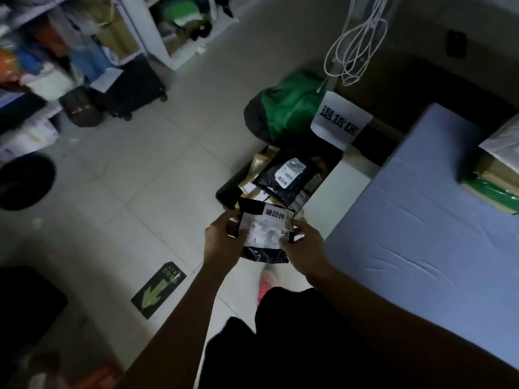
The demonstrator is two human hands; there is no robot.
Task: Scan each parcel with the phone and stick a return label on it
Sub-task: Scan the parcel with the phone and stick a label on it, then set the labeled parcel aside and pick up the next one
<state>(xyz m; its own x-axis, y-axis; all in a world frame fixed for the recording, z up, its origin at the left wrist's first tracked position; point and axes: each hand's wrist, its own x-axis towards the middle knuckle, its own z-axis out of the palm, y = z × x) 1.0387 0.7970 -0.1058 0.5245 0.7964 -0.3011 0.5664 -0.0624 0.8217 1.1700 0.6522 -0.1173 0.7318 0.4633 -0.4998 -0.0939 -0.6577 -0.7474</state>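
Note:
A black plastic parcel (262, 252) with a white shipping slip and a white return label (275, 213) at its top edge is held in front of me above the floor. My left hand (220, 242) grips its left side and my right hand (304, 248) grips its right side. Just beyond it a dark bin (227, 192) on the floor holds several parcels, the top one a black bag (283, 181) that also carries a white label. No phone is in view.
A white paper sign (339, 120) hangs above the bin, with a green bag (289, 108) behind it. A blue-covered table (421, 220) stands at right with boxes (497, 175) on it. Shelves (56, 51) and dark suitcases (132, 85) fill the far left. White cables (354, 51) hang overhead.

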